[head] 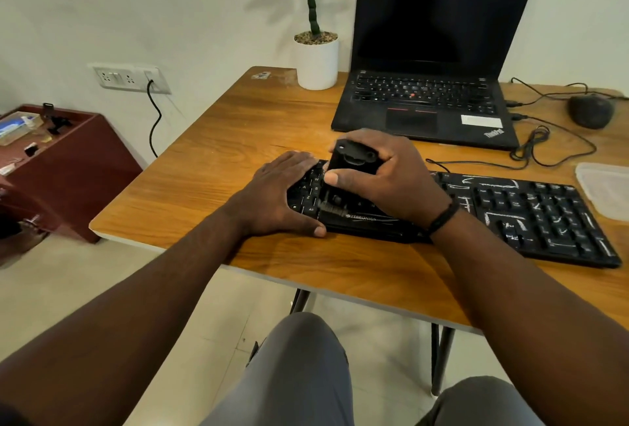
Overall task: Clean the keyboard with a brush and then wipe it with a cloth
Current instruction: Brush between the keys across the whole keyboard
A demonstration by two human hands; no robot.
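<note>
Looking down from the head view, the black keyboard (476, 208) lies on the wooden table (211, 167) in front of the person, its left end under both hands and its right half open to sight. White dust streaks lie between the keys on that right half, so by my reading the brushing is under way at the left and much is left to do.

The right hand (384, 174) is curled round a black brush (352, 163), thumb on the near side and fingers wrapped over the far side, and the bristles reach down onto the keys near the front edge. The left hand (275, 194) lies flat with straight fingers over the left end of the keyboard, thumb along the front rim, pressing it down and gripping nothing.

The keyboard looks light and stiff, a plastic slab that would slide on smooth wood, so a flat palm at one end seems the right way to steady it. The keycaps may pop off under hard sideways strokes. The brush body is hard and compact, best held round its middle.

A clear plastic lid (606, 187) sits at the right edge; whether a cloth is there I cannot tell
</note>
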